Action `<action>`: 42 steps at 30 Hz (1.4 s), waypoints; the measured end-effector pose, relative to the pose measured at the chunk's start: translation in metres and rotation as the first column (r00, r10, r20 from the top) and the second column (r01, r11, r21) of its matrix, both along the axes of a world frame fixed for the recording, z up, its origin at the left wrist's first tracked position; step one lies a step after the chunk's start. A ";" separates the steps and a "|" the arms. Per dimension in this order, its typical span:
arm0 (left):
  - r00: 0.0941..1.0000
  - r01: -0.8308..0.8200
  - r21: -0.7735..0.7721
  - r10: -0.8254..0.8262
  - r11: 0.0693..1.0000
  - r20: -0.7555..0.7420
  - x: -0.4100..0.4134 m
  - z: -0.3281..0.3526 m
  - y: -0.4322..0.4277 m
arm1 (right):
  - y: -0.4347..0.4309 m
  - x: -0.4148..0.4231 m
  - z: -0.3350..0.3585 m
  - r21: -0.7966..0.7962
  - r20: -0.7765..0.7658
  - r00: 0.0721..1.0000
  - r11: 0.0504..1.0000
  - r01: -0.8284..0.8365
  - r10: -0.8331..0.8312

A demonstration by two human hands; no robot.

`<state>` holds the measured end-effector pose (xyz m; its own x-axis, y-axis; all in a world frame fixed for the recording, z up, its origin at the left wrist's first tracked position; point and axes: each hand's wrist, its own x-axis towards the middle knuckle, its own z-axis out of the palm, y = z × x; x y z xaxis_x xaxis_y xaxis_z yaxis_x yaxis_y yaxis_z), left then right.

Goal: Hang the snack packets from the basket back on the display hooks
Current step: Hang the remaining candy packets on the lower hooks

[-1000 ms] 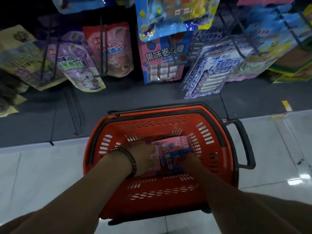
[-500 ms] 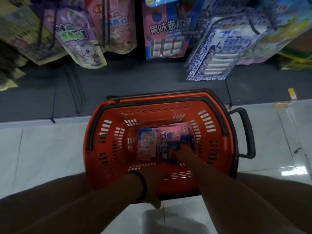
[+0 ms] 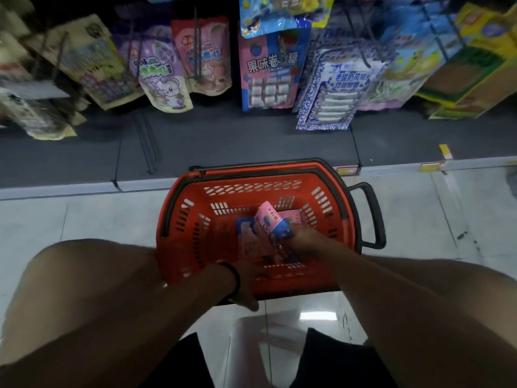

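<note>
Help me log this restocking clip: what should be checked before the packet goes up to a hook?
1. Right hand grips the packet: ok.
2. Packet lifted out of the basket: not ok, it sits low inside.
3. Left hand holds the basket's near rim: ok.
4. Matching packets hang on the display straight ahead: ok.
5. Packet's hang hole is turned upward: cannot tell, the packet is bent.
</note>
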<state>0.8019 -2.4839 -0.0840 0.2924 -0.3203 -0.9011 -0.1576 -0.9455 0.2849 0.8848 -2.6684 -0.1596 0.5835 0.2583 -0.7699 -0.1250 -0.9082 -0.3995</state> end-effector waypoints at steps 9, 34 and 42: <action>0.992 -0.067 -0.042 0.071 0.997 0.100 -0.035 0.010 -0.002 | -0.008 -0.004 0.095 -0.023 -0.031 0.971 0.971 -0.240 0.239; 0.095 -0.417 -0.846 0.942 0.332 0.322 -0.031 0.081 -0.029 | -0.009 -0.064 0.155 0.829 -0.172 0.737 0.308 0.466 -0.654; 0.029 -0.532 -0.825 0.970 -0.190 -0.242 0.015 0.109 0.004 | -0.024 -0.006 0.164 0.780 0.182 0.619 0.496 0.382 -0.764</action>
<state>0.8165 -2.4794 0.0250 0.9414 0.2069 -0.2663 0.2571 0.0707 0.9638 0.8789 -2.6920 0.0042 0.9881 0.0005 -0.1536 -0.1507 -0.1900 -0.9702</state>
